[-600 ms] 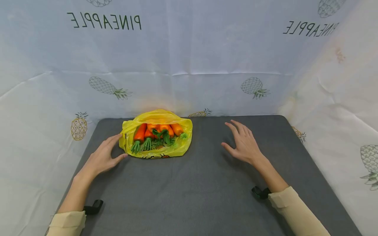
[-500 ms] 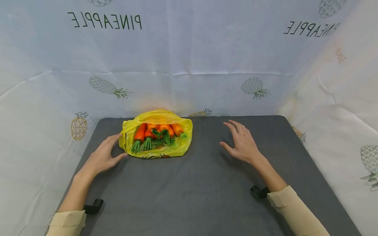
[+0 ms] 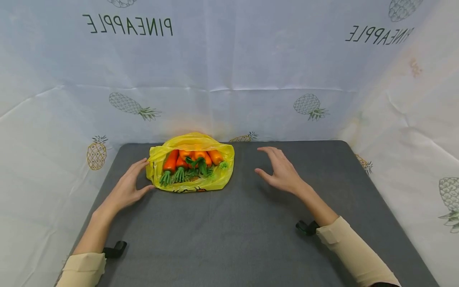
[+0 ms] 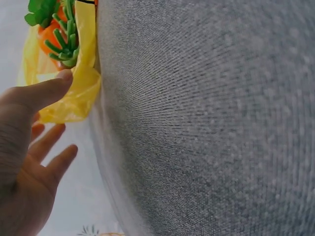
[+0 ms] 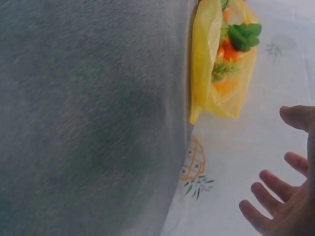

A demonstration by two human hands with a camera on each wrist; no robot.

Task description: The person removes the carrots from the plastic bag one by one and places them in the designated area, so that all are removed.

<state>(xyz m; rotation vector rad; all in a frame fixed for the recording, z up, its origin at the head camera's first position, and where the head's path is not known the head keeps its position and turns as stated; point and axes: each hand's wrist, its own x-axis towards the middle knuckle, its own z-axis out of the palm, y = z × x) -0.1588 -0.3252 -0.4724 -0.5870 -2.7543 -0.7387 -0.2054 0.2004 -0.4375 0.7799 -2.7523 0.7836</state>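
"On the L side, what've we got?"

"1 L hand [image 3: 123, 190], 1 black strap [image 3: 114, 250] on its wrist. Fingers loosely extended, thumb apart, tips at the L end of 1 yellow bag [image 3: 193, 140]. Can't tell if all of them touch."

"Bag's where, exactly?"

"L of ctr, far edge of 1 grey tbl [image 3: 208, 239]. Thin crinkly plastic, mouth facing the person, dark print [image 3: 200, 189] along the lower edge. Inside, L to R: 2 orange-red carrots [image 3: 170, 161] w/ green tops, leafy greens [image 3: 202, 165], then more orange veg [image 3: 215, 156], approx. 3 pcs showing, partly hidden."

"And R?"

"1 R hand [image 3: 283, 171], well apart from the bag, fingers stretched out, thumb spread. 1 more strap [image 3: 307, 228] on that wrist."

"Diff vs. 0.6 s ago?"

"R hand's moved L, nearer the bag. Bag & L hand approx. same."
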